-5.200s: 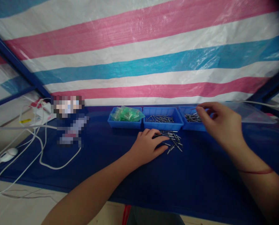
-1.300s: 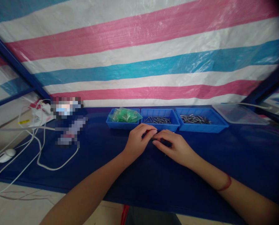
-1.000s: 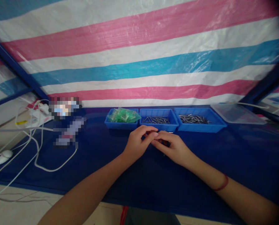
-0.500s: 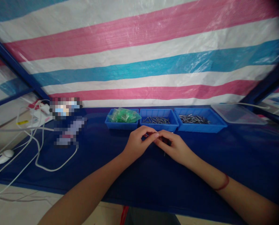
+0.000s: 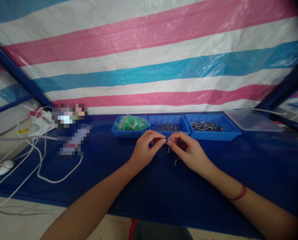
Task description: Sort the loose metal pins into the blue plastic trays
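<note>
My left hand (image 5: 147, 146) and my right hand (image 5: 187, 148) meet in the middle over the table. Thumb and fingers of each are pinched around a thin silver screw (image 5: 167, 141), which lies sideways between the fingertips; its fine detail is too small to make out. Below the fingers, several loose screws (image 5: 165, 149) rest on the blue tabletop. Another loose screw (image 5: 175, 162) lies beside my right hand. Just behind my hands stands a blue bin (image 5: 187, 130) with a pile of similar screws inside.
A blue bin (image 5: 127, 134) at left holds a green plastic bag (image 5: 132, 123). The right blue bin (image 5: 216, 136) contains more metal pieces. A clear plastic lid (image 5: 254, 121) lies farther right. White cables (image 5: 51, 181) and a blurred-out object (image 5: 75, 141) occupy the left side.
My fingertips have drawn slightly apart, and the screw between them now shows. Loose screws under my hands are more visible. My right hand has risen a little.
</note>
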`<state>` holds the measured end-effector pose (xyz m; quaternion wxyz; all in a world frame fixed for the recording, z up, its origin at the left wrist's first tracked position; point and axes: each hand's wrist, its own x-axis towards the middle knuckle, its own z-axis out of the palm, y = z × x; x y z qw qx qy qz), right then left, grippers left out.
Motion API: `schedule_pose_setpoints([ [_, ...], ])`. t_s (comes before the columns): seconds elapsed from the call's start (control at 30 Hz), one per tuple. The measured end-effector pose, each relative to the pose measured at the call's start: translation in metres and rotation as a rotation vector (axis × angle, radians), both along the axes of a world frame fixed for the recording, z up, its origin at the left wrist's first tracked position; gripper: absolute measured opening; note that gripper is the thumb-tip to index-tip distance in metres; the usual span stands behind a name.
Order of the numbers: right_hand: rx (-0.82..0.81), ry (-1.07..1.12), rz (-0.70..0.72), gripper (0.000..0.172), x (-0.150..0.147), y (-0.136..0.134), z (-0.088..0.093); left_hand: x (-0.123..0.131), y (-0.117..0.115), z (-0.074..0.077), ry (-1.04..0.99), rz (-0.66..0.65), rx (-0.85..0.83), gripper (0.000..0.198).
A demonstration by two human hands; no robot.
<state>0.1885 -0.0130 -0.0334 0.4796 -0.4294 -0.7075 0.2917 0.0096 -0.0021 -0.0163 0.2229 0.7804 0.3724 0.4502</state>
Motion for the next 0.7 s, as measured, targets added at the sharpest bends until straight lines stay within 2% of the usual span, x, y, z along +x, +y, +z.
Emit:
schedule_pose_setpoints([
  [0.23, 0.042, 0.001, -0.024, 0.015, 0.0, -0.001, 0.004, 0.0, 0.004, -0.004, 0.014, 0.001, -0.06, 0.015],
  [0.5, 0.107, -0.048, -0.033, 0.018, 0.001, -0.003, 0.006, 0.0, 0.005, -0.007, 0.085, -0.072, -0.106, 0.019],
  [0.6, 0.151, -0.1, -0.078, 0.018, 0.004, -0.002, 0.009, 0.002, 0.002, -0.006, 0.159, -0.084, -0.139, 0.022],
  [0.7, 0.189, -0.121, -0.189, 0.019, 0.013, 0.003, 0.015, 0.003, 0.0, -0.007, 0.236, -0.102, -0.094, 0.023],
])
